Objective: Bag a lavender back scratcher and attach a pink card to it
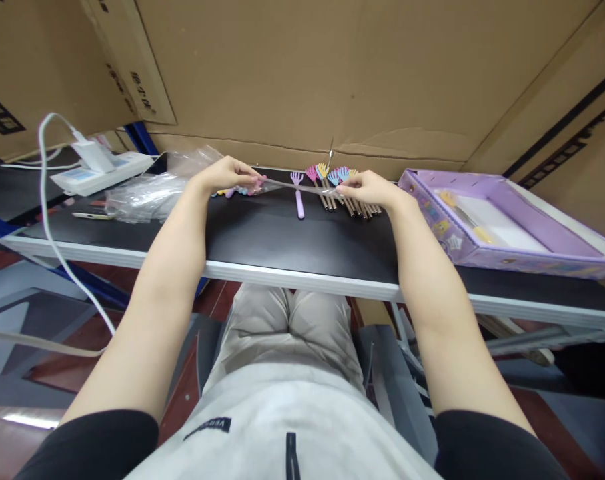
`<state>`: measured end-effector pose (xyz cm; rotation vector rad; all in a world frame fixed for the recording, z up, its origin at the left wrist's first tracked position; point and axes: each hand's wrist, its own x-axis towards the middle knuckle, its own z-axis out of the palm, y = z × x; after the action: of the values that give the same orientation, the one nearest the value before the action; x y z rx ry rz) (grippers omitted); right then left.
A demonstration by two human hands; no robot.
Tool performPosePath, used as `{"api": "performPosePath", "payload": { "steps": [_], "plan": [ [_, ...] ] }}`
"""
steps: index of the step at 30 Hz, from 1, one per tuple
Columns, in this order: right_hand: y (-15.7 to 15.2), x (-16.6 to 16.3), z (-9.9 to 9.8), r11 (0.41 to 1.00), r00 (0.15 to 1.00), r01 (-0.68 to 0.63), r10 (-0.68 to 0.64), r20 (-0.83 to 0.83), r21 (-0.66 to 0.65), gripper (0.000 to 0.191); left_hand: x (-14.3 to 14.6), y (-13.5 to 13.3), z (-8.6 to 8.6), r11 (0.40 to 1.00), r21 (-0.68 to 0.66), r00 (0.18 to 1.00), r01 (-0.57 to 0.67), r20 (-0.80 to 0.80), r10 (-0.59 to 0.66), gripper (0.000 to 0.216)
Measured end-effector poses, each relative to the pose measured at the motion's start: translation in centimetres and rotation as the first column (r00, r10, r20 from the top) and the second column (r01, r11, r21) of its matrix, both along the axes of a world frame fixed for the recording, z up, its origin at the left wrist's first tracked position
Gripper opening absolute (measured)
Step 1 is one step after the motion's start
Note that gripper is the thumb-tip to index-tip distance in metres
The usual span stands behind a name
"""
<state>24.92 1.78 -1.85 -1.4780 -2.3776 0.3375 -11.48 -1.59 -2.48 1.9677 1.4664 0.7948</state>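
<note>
Biggest first: brown cardboard panels (307, 80) with black print wall off the back and sides. In front of them, black tabletop (282, 247) with a silver metal edge. Right end: open purple printed cardboard box (532, 260), white inside base, slim yellow-ended item (465, 217) lying in it. Left end: loose heap of clear plastic bags (147, 197); behind it a white power strip (102, 175) with a white block charger (93, 155) plugged in, white cable (42, 160) looping off over the near edge. Left hand (227, 175) and right hand (365, 190) are both over the far half of the tabletop, well apart. Cluster of small claw-headed sticks (328, 197), pink/yellow/blue heads, bronze-coloured handles, lies just left of the right hand and partly behind it. Narrow clear plastic strip (282, 184) runs taut between the hands: left fingers pinch one end, right fingers pinch the other. Can't tell if anything's inside. Single lilac claw-headed stick (300, 203) lies between the hands, handle toward the person, strip crossing in front of it. Smallest: pastel pieces (242, 191) by the left fingers, partly hidden.
</note>
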Motion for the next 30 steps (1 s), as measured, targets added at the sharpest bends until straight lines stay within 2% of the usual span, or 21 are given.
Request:
{"api": "performPosePath", "payload": {
  "steps": [3,6,11,16,19,27,30],
  "plan": [
    [-0.3,-0.1,0.2,0.998,0.999,0.048,-0.048,-0.001,-0.028,0.061,0.3,0.1,-0.1,0.999,-0.007,0.999,-0.038,0.033,0.039,0.033],
    [-0.3,-0.1,0.0,1.000,0.999,0.027,-0.027,-0.024,-0.013,0.066,0.7,0.2,-0.2,0.998,-0.007,0.996,-0.065,0.067,0.066,0.025],
    [0.1,0.0,-0.2,0.998,0.999,-0.045,0.045,-0.013,-0.031,0.055,1.4,0.3,-0.5,0.997,-0.030,0.995,-0.064,0.080,0.066,0.021],
    [0.3,0.1,-0.1,1.000,1.000,0.003,-0.002,-0.020,0.016,0.043,2.0,0.8,-1.0,0.999,-0.048,1.000,0.016,0.028,-0.015,0.029],
    [0.2,0.5,0.1,0.998,0.998,0.035,-0.032,-0.053,0.050,0.044,2.2,1.1,-1.2,0.994,-0.076,0.997,0.072,0.034,-0.070,0.029],
    [0.2,1.1,-0.2,0.997,0.969,0.074,-0.067,-0.238,0.021,0.051,2.7,1.2,-1.6,0.996,-0.090,0.987,0.029,0.159,-0.015,0.026],
    [0.7,1.2,-0.6,0.997,0.977,0.065,-0.056,-0.208,0.039,0.050,2.8,1.7,-2.0,0.996,-0.083,0.975,0.044,0.222,-0.024,0.031]
  ]
}}
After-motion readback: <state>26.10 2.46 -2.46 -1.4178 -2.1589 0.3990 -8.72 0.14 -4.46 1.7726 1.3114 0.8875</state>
